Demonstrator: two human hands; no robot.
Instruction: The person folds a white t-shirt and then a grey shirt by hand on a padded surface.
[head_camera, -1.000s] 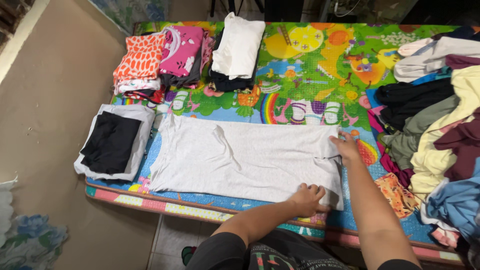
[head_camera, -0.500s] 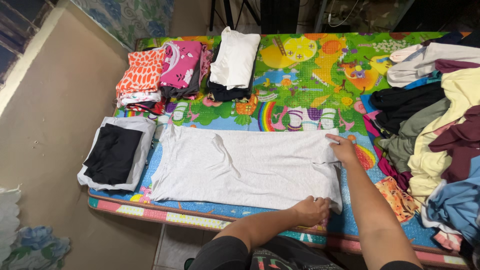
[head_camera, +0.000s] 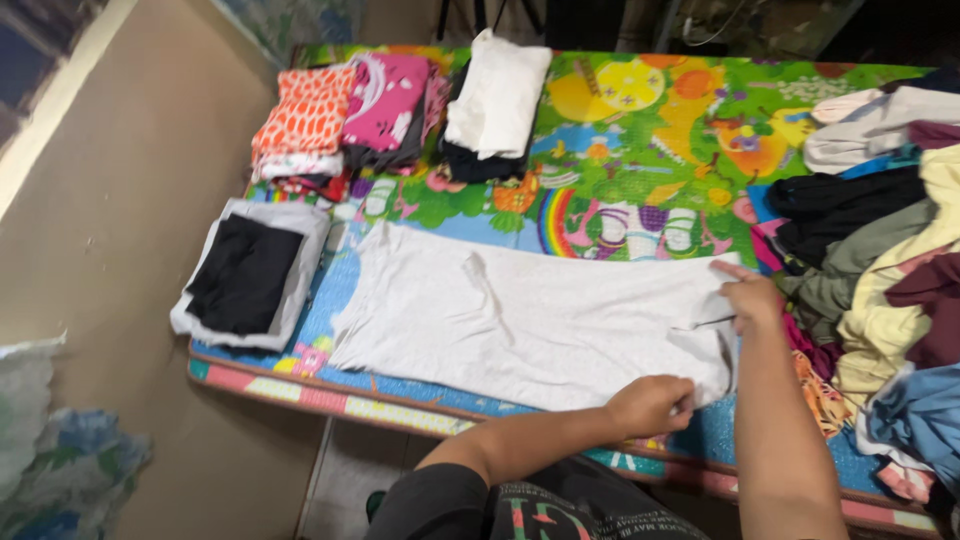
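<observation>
At the mat's near edge my left hand (head_camera: 652, 405) pinches the near right corner of the white shirt (head_camera: 530, 315). Farther in, my right hand (head_camera: 752, 296) grips its far right corner. The shirt's long axis runs leftward from both hands along the play mat (head_camera: 640, 120).

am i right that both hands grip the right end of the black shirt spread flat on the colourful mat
Not quite: in the head view the shirt spread flat is light grey, not black. Both the left hand and right hand do grip its right end on the colourful mat.
</observation>
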